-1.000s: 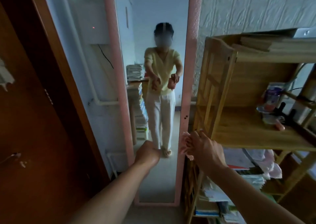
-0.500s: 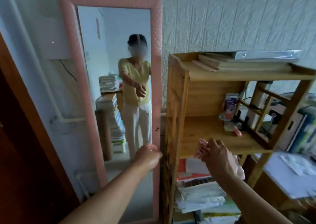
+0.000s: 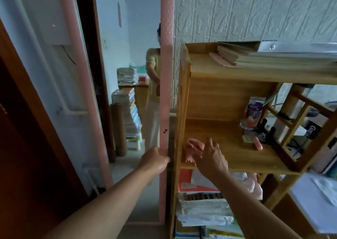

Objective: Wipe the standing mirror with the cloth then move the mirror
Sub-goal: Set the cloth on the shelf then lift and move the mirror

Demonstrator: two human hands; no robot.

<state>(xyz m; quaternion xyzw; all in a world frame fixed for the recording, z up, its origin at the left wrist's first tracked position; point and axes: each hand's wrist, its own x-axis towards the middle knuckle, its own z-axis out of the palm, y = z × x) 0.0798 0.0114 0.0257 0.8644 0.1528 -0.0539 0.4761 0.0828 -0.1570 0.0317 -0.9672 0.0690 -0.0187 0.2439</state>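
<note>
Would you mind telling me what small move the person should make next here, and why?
Probably draw the right hand back from the pink cloth and bring it to the mirror frame. The cloth lies on the wooden shelf with the fingers spread above it, while only the left hand has a grip on the frame edge.

A lived-in room of a home, used for study and storage. A pink-framed standing mirror point(image 3: 166, 74) leans by a dark wooden door point(image 3: 27, 147) against a white embossed wall point(image 3: 246, 14). Beside it a wooden shelf unit point(image 3: 218, 100) holds books point(image 3: 246, 56) on top, a small bottle point(image 3: 252, 111) on its middle shelf, and stacked papers point(image 3: 204, 211) below.
</note>
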